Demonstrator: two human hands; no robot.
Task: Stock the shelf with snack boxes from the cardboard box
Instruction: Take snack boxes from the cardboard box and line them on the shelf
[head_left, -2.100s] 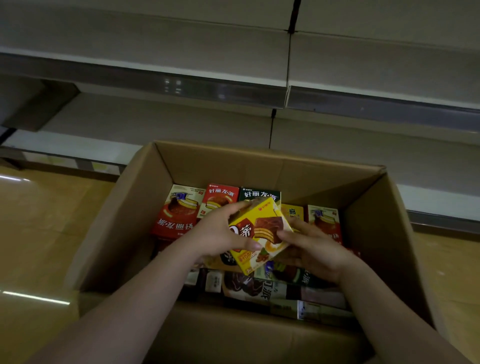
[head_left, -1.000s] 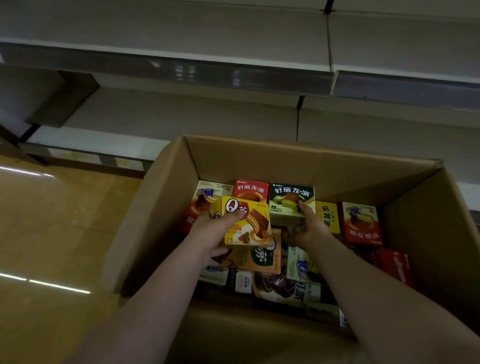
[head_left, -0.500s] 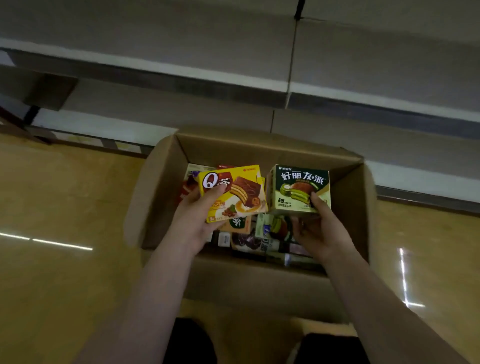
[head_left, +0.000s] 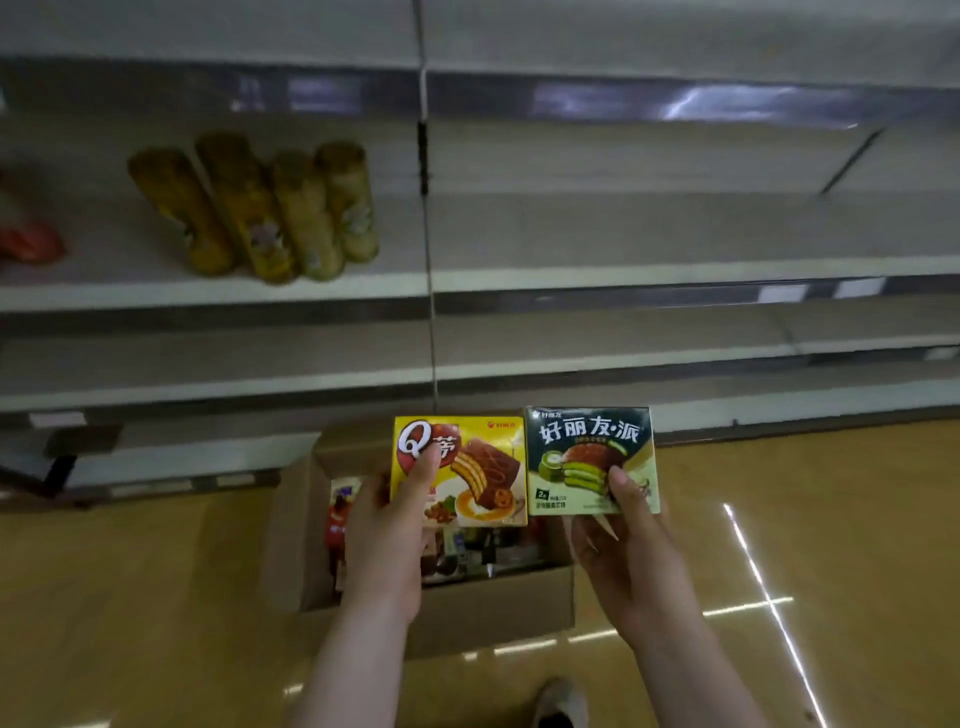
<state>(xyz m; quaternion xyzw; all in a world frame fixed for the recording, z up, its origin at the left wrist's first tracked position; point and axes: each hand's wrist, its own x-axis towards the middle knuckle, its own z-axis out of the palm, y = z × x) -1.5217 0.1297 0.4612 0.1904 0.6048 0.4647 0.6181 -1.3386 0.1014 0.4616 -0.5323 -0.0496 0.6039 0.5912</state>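
Observation:
My left hand (head_left: 387, 535) grips a yellow snack box (head_left: 478, 467) with a chocolate cake picture, thumb across its front. My right hand (head_left: 618, 545) holds a green snack box (head_left: 587, 452) with a green layered pie on it, thumb on its lower right front. Both boxes are upright, side by side, raised above the open cardboard box (head_left: 467, 613) on the floor. More snack boxes (head_left: 340, 519) lie inside it, mostly hidden by my hands. The grey shelf (head_left: 623, 270) rises in front, its right bay bare.
Several tall golden cylindrical packs (head_left: 260, 208) stand on the left part of the middle shelf, with a red pack (head_left: 31, 241) at the far left edge. A vertical divider (head_left: 428, 234) splits the shelf bays. My shoe (head_left: 561, 699) shows on the tan floor below.
Both hands lifted the yellow and green boxes out of the cardboard box and up toward the shelf. The view rose, bringing the middle shelf and its golden packs into sight.

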